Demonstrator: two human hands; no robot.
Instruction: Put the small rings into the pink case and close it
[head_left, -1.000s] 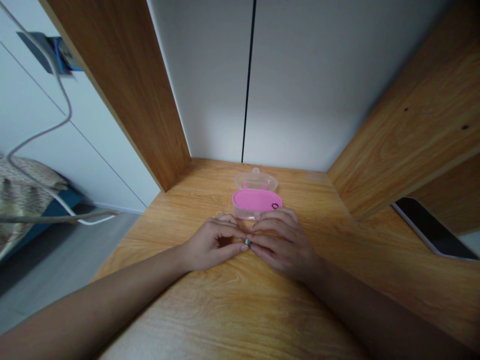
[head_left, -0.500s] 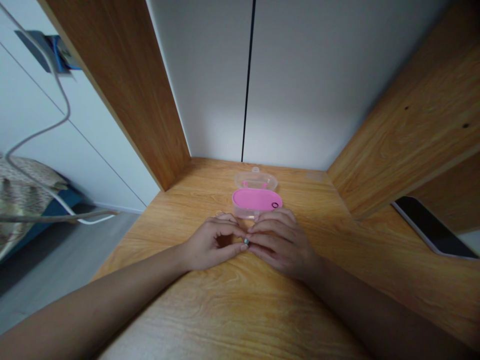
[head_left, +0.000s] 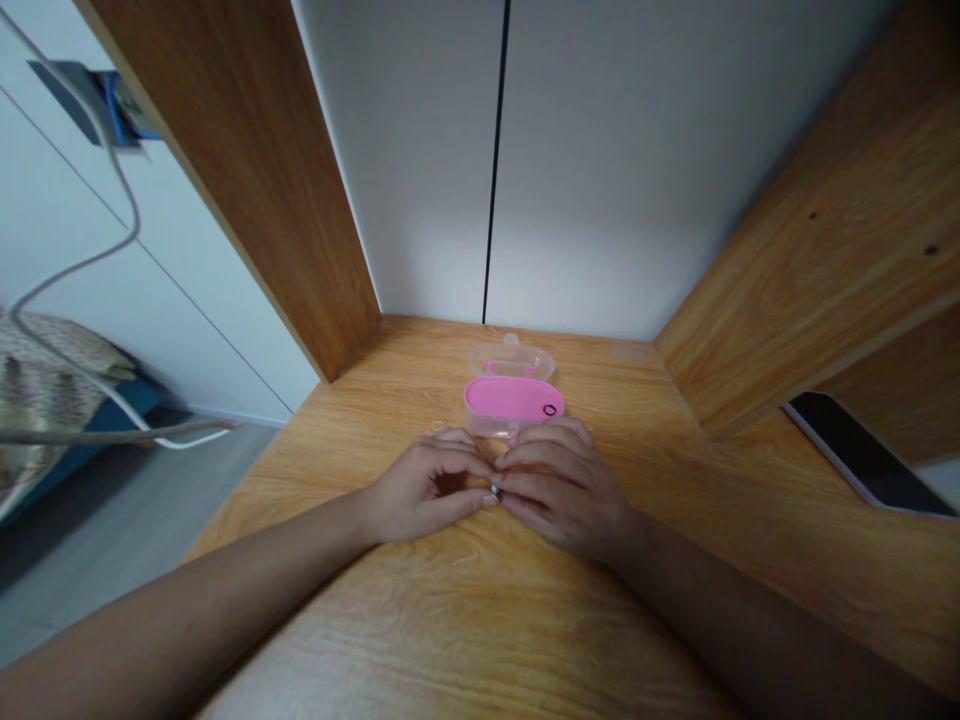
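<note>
Above the wooden tabletop, my left hand [head_left: 420, 488] and my right hand [head_left: 566, 488] meet at the fingertips. Between them is a small pale, bluish-green piece [head_left: 495, 490], pinched by both hands; it is too small to name and partly covered by the fingers. Just beyond my fingers stands an open clear plastic case [head_left: 487, 426] with a pink oval inside [head_left: 506, 398]. A small black ring [head_left: 550, 410] lies on the pink part, at its right end. On the wood past my left fingers is a thin pale ring [head_left: 437, 426].
The case's clear lid [head_left: 514, 360] is tipped back toward the white panel [head_left: 585, 200]. Wooden boards [head_left: 255, 180] flank the tabletop [head_left: 450, 620]. At the right lies a dark-screened phone [head_left: 862, 450]. A white cable [head_left: 127, 210] hangs at the left.
The small piece between my fingertips has shifted and turned slightly, and less of it shows. My hands have hardly moved; the case stays where it was.
</note>
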